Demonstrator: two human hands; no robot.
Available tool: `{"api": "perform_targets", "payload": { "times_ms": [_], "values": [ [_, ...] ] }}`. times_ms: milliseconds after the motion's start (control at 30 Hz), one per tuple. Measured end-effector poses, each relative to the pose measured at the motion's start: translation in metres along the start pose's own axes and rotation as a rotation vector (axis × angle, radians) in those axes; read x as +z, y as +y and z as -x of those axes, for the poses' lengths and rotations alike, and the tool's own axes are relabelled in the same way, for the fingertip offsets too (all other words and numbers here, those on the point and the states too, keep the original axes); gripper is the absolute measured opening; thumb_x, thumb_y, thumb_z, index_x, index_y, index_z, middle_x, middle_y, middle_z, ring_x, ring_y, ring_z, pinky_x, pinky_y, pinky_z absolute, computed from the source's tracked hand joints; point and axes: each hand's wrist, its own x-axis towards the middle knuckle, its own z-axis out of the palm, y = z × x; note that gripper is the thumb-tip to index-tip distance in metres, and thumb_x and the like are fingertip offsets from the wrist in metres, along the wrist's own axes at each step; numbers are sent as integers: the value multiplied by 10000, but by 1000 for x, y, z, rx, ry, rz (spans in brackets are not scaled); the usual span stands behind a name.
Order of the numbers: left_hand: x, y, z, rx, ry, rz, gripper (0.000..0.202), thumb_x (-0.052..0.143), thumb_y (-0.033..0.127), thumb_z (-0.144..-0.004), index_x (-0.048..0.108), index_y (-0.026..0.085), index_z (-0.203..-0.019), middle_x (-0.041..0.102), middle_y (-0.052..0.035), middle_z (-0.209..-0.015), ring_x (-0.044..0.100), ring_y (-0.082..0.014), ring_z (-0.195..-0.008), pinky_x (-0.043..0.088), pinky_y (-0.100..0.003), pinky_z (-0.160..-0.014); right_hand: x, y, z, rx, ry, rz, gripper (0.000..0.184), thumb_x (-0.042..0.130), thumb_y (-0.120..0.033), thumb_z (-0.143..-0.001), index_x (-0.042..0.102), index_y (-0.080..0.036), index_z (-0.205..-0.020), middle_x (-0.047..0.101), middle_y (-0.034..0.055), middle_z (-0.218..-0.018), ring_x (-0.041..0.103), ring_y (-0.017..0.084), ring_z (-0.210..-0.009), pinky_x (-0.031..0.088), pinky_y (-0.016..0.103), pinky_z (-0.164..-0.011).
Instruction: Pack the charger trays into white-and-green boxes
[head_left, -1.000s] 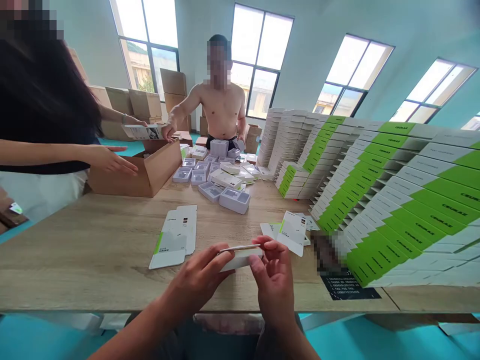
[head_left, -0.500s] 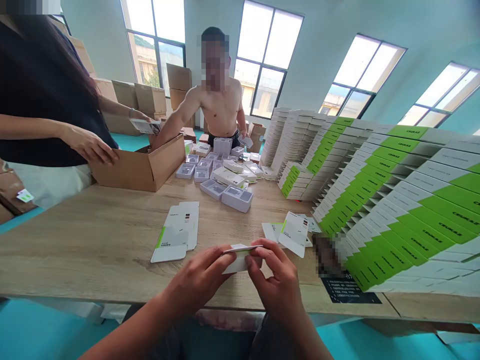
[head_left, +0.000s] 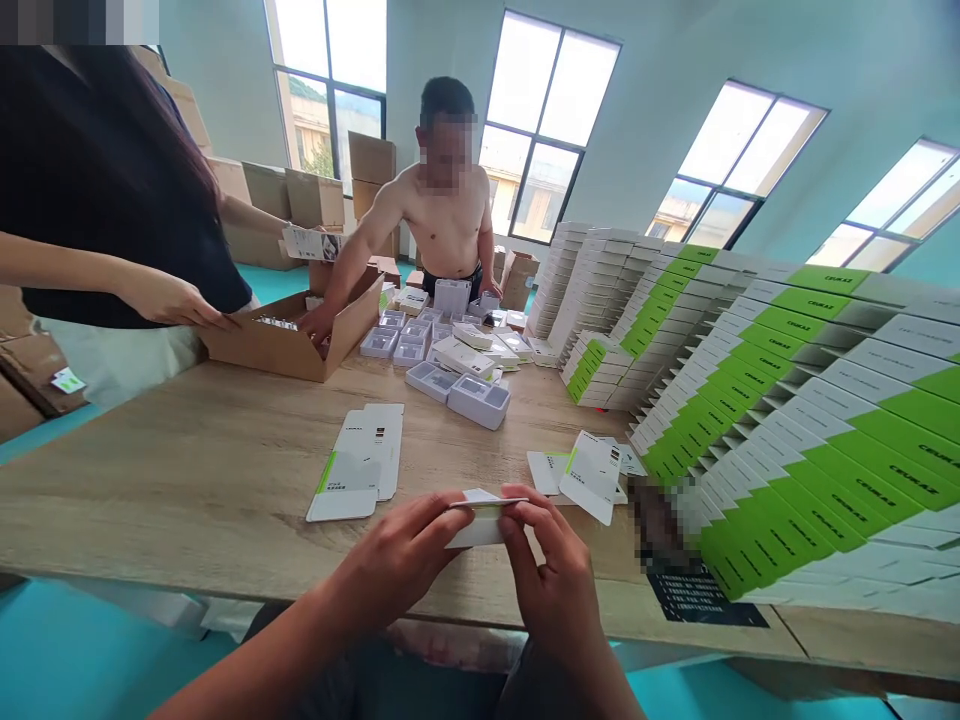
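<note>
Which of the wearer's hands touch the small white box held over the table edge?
Touching, both. The head view shows the left hand and the right hand with fingertips pressed on the small white box from either side, no gap.

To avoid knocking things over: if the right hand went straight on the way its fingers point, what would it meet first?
The small white carton that the right hand pinches; just behind it, probably the left hand.

bright daylight floods in from tall windows (head_left: 551, 120), which blow out white. edges bend with wide-angle distortion. shadows stay soft.
</note>
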Motion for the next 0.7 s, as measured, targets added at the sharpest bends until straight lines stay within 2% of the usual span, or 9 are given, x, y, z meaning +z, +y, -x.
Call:
{"api": "perform_targets", "payload": {
  "times_ms": [200, 367, 433, 567, 633, 700],
  "values": [
    [3, -1, 2, 4, 13, 8, 229, 449, 166, -1061, 544, 201, -1267, 725, -116, -1168, 734, -214, -1056, 627, -306, -895, 3, -7, -1, 39, 26, 19, 134, 574, -198, -1008, 681, -254, -948, 726, 70, -1109, 722, 200, -1018, 580, 293, -867],
    [8, -5, 2, -39, 19, 59, 198, 475, 200, -1066, 560, 205, -1244, 719, -116, -1189, 734, -204, -1069, 628, -291, -889, 12, -4, -4, 70, 162, 31, 106, 640, -246, -985, 690, -250, -892, 747, 57, -1049, 730, 197, -956, 584, 299, -826],
    [9, -8, 1, -57, 54, 66, 193, 500, 242, -1065, 570, 213, -1242, 721, -116, -1198, 742, -205, -1063, 633, -288, -883, 14, 4, -4, 68, 156, 1, 30, 685, -270, -959, 689, -252, -937, 755, 66, -1114, 732, 215, -1019, 594, 330, -875],
    [5, -16, -3, -159, 193, 127, 256, 603, 336, -1027, 584, 244, -1265, 730, -100, -1224, 747, -210, -1080, 634, -316, -925, 12, 22, -5, 82, -59, -102, 365, 750, -286, -910, 641, -277, -1258, 740, 78, -1278, 728, 239, -1128, 612, 377, -946],
    [0, -20, -5, -263, 183, 206, 332, 679, 381, -979, 592, 258, -1275, 737, -89, -1234, 756, -213, -1047, 647, -326, -899, 10, 28, -6, 100, -80, -98, 375, 707, -270, -936, 637, -286, -1304, 750, 71, -1265, 733, 237, -1120, 612, 386, -956],
    [-7, -23, -8, -368, 123, 300, 372, 736, 391, -930, 619, 265, -1260, 755, -74, -1215, 770, -215, -986, 661, -331, -858, 7, 30, -8, 126, -72, -78, 343, 690, -263, -941, 664, -287, -1283, 758, 68, -1245, 726, 248, -1129, 595, 408, -990]
  ]
}}
